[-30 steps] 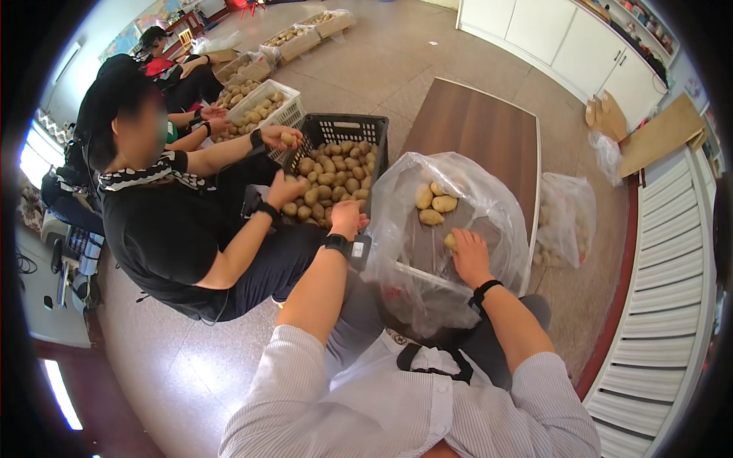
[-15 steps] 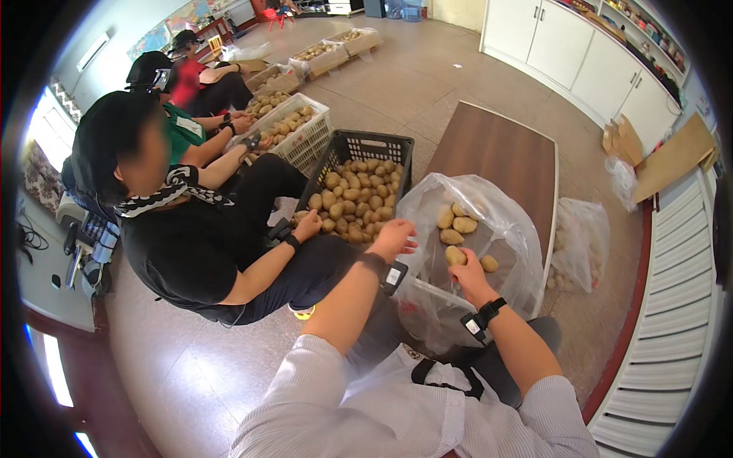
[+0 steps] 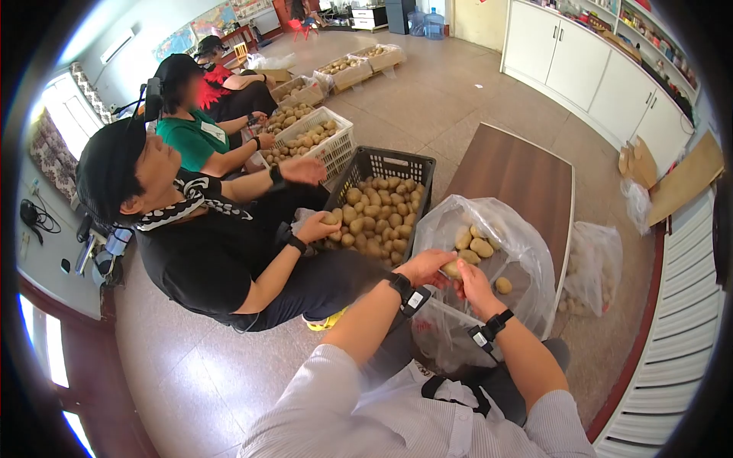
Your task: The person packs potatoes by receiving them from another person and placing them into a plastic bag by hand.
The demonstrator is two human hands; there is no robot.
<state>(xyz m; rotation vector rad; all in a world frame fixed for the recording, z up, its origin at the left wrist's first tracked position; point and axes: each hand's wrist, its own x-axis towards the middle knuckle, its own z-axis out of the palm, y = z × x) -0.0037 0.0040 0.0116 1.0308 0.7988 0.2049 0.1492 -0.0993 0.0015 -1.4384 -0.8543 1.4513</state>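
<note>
Here's a smooth, oval, yellowish potato [image 3: 452, 269], grasped by the fingers of left hand [image 3: 429, 267] and right hand [image 3: 476, 287] together, over the near side of a crinkled, see-through plastic bag [image 3: 527, 252]! Rounded potatoes [image 3: 481, 246] lie inside; wood-grain table [image 3: 504, 168] beyond. Leftward, a heaped black lattice crate [image 3: 397, 162], a co-worker's dark-trousered leg [image 3: 328, 278] crowding its near side.

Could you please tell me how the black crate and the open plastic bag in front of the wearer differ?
The black crate is dark with slotted walls, while the plastic bag is see-through. The black crate looks stiff and straight-edged; the plastic bag looks thin and crumpled. The black crate holds a large heap of potatoes, whereas the plastic bag shows only a few. Both are open and contain potatoes.
</note>
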